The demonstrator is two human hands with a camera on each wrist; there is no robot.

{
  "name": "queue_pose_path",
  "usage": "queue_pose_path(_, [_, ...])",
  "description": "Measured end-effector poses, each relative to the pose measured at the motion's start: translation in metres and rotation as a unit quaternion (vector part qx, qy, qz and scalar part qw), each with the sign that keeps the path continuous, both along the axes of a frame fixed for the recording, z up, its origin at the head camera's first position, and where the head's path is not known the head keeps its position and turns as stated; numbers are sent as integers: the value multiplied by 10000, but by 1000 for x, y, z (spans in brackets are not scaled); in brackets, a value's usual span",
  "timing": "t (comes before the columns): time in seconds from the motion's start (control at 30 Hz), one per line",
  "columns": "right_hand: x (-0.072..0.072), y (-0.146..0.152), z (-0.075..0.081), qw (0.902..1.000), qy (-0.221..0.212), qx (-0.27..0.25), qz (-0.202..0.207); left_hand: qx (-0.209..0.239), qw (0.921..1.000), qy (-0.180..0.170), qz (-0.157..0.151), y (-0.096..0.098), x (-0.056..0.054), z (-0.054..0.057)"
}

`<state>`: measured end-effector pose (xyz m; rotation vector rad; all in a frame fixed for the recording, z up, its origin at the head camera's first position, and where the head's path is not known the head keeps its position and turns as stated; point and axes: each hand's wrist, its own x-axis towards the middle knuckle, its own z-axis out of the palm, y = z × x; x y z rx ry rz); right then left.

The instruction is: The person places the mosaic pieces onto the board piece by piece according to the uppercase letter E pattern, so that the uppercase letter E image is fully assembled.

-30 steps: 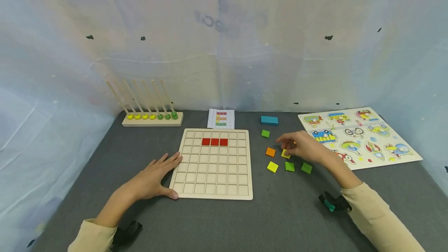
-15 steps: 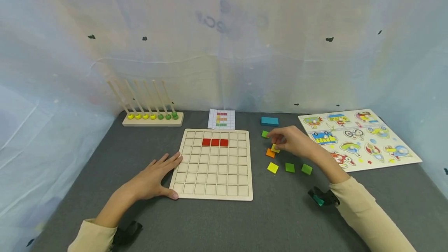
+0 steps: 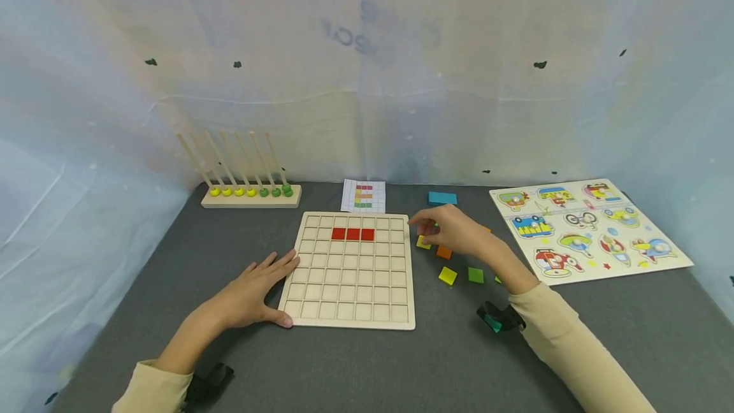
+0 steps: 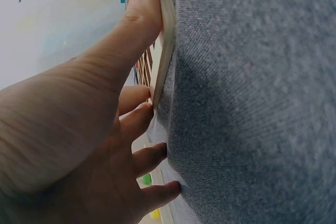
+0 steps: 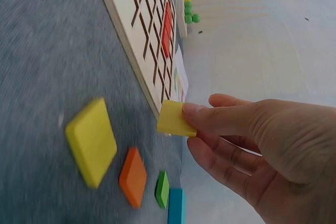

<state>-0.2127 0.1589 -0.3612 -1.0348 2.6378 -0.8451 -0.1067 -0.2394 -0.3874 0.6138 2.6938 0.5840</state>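
Note:
My right hand (image 3: pixel 450 229) pinches a yellow square tile (image 5: pixel 174 118) between thumb and fingers, just right of the wooden grid board (image 3: pixel 344 279). Three red tiles (image 3: pixel 352 234) sit side by side in the board's second row from the back. My left hand (image 3: pixel 249 295) rests with spread fingers at the board's left edge, thumb on the near left corner. In the right wrist view, another yellow tile (image 5: pixel 92 142), an orange tile (image 5: pixel 133 178) and a green tile (image 5: pixel 162 189) lie on the grey cloth. My right hand partly hides some tiles in the head view.
A printed pattern card (image 3: pixel 364 195) lies behind the board. At the back left stands a bead stacker (image 3: pixel 252 201) with upright pegs. A blue block (image 3: pixel 442 198) sits at the back, and a vehicle puzzle board (image 3: pixel 590 231) lies to the right. Nearer lies a green tile (image 3: pixel 475 275).
My right hand has lifted the yellow tile from among the loose tiles and carried it left to the board's right edge. The left hand has stayed in place.

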Motion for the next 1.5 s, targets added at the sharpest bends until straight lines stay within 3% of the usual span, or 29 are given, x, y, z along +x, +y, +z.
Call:
queue_pose_path(0.73, [-9, -83, -1, 9979, 77, -190, 611, 110, 9999, -31, 90, -1, -1, -2])
queue_pose_path(0.97, [-10, -118, -5, 9964, -139, -357, 755, 95, 9998, -103, 125, 0, -2, -3])
queue_pose_path(1.17, [-15, -140, -13, 9953, -260, -493, 791, 69, 9999, -78, 120, 0, -2, -5])
queue_pose_path(1.5, [-19, -152, -28, 9952, -371, -589, 683, 62, 9999, -57, 113, -1, -2, -5])
